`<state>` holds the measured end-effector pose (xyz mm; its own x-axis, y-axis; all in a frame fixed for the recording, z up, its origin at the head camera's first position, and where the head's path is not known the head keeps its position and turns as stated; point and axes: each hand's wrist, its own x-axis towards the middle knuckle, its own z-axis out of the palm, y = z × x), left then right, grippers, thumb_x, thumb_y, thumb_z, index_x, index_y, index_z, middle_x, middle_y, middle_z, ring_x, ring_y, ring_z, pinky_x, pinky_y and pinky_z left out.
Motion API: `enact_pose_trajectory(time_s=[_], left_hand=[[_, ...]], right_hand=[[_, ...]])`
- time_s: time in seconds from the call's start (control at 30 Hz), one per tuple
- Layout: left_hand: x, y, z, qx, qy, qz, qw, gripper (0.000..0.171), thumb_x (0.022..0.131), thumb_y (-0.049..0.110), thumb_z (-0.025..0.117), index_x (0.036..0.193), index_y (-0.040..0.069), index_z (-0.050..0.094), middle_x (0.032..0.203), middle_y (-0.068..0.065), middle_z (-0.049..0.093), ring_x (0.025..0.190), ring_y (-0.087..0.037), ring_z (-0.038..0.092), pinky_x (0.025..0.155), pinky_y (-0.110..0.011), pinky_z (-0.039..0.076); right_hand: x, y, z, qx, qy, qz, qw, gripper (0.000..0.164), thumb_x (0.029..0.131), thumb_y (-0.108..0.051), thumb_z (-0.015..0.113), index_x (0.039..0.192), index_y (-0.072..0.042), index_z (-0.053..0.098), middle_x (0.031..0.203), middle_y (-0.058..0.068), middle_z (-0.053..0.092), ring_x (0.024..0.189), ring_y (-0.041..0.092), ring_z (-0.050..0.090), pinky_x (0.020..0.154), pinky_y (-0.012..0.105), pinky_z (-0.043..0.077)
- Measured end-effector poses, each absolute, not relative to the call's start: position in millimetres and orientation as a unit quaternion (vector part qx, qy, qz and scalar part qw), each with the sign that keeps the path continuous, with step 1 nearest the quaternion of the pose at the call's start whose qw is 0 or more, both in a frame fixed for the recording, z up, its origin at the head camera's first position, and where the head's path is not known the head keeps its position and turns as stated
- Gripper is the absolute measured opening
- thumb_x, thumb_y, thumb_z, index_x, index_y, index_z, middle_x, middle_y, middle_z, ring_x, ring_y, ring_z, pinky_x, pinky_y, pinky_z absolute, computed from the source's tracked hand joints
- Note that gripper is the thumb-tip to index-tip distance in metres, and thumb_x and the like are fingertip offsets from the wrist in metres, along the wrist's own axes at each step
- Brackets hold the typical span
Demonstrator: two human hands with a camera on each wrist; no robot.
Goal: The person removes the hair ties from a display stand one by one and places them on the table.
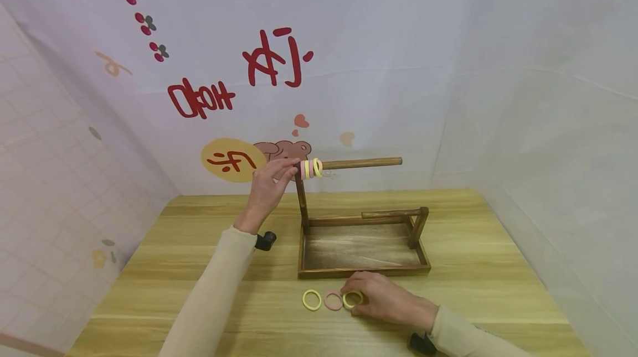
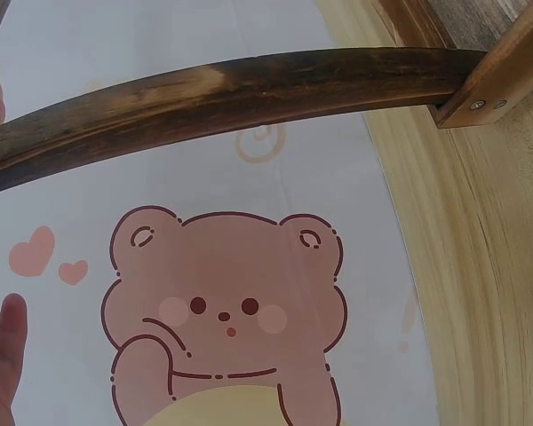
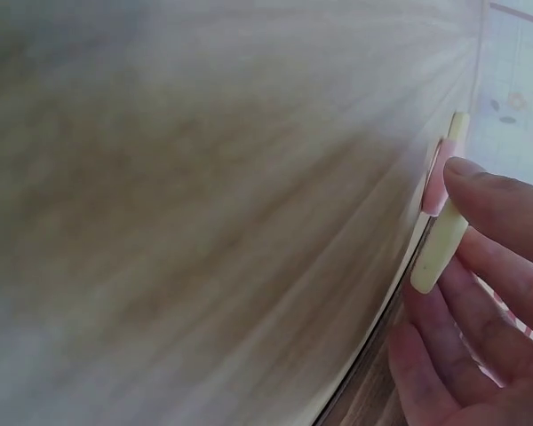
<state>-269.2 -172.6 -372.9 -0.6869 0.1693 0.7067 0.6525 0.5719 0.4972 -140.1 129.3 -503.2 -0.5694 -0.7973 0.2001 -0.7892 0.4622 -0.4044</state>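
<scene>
In the head view my left hand (image 1: 269, 185) is raised to the upper left of a wooden rack (image 1: 303, 207), its fingertips close by the post's top. Several pink and yellow rings (image 1: 311, 169) sit on the upper rod (image 1: 364, 163), against that post. The left wrist view shows only fingertips (image 2: 9, 328) at the left edge; whether they touch the rack is hidden. Low on the table, my right hand (image 1: 381, 296) pinches a yellow ring (image 3: 440, 248) between thumb and fingers. Left of it lie a pink ring (image 1: 326, 302) and another yellow ring (image 1: 305, 300).
The rack's tray base (image 1: 364, 274) stands on the wood-grain table (image 1: 478, 274), just beyond the loose rings. A shorter lower rod (image 1: 389, 213) points left from its right post. Behind hangs a printed white cloth (image 1: 379, 69).
</scene>
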Motion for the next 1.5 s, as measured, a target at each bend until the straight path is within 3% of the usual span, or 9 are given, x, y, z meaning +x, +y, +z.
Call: enact_pose_trajectory(time_s=[0.33,0.67,0.83,1.1,1.3,1.5], left_hand=[[-268.9,-173.3,-375.0,-0.248,-0.829,-0.392,0.311,0.026,0.098,0.010,0.072,0.123,0.004,0.075,0.120,-0.016,0.074,0.113,-0.036,0.068,0.094,-0.055,0.055],[-269.8,-173.5,-376.5,-0.241,-0.830,-0.395,0.310,0.026,0.098,0.011,0.072,0.123,0.004,0.075,0.120,-0.014,0.074,0.123,-0.036,0.064,0.104,-0.056,0.049],[-269.0,-173.0,-376.5,-0.239,-0.830,-0.398,0.310,0.026,0.098,0.011,0.072,0.124,0.004,0.075,0.121,-0.015,0.074,0.119,-0.036,0.066,0.101,-0.056,0.051],[-269.9,-172.3,-376.5,-0.239,-0.826,-0.399,0.317,0.026,0.098,0.010,0.072,0.123,0.004,0.075,0.119,-0.016,0.074,0.114,-0.035,0.068,0.094,-0.055,0.055],[-270.8,-170.5,-376.2,-0.239,-0.827,-0.395,0.322,0.025,0.098,0.010,0.072,0.122,0.004,0.075,0.119,-0.017,0.074,0.113,-0.036,0.068,0.094,-0.056,0.054],[-270.1,-170.4,-375.5,-0.241,-0.827,-0.395,0.319,0.026,0.098,0.010,0.072,0.123,0.003,0.075,0.119,-0.017,0.074,0.115,-0.036,0.068,0.095,-0.054,0.055]], right_hand=[[-139.7,129.9,-504.3,-0.458,0.859,-0.228,0.030,0.036,0.085,-0.021,0.087,0.119,-0.017,0.074,0.119,-0.008,0.069,0.112,0.010,0.064,0.096,0.037,0.055],[-139.5,129.7,-505.0,-0.458,0.860,-0.223,0.028,0.039,0.083,-0.022,0.088,0.119,-0.017,0.074,0.120,-0.008,0.069,0.113,0.011,0.064,0.097,0.037,0.054],[-138.3,130.6,-505.2,-0.457,0.861,-0.222,0.023,0.041,0.083,-0.024,0.089,0.120,-0.017,0.073,0.123,-0.007,0.069,0.116,0.013,0.063,0.099,0.038,0.053],[-140.7,130.8,-486.7,-0.458,0.856,-0.240,-0.033,0.034,0.089,-0.019,0.083,0.121,-0.013,0.073,0.124,-0.002,0.070,0.116,0.018,0.067,0.099,0.040,0.055],[-145.4,130.5,-464.6,-0.449,0.855,-0.255,-0.057,0.037,0.090,-0.014,0.082,0.126,-0.009,0.071,0.126,0.004,0.071,0.115,0.024,0.068,0.097,0.042,0.056],[-148.7,128.6,-449.3,-0.442,0.843,-0.289,-0.102,0.032,0.094,-0.019,0.078,0.124,-0.011,0.072,0.126,0.005,0.072,0.116,0.026,0.067,0.098,0.046,0.055]])
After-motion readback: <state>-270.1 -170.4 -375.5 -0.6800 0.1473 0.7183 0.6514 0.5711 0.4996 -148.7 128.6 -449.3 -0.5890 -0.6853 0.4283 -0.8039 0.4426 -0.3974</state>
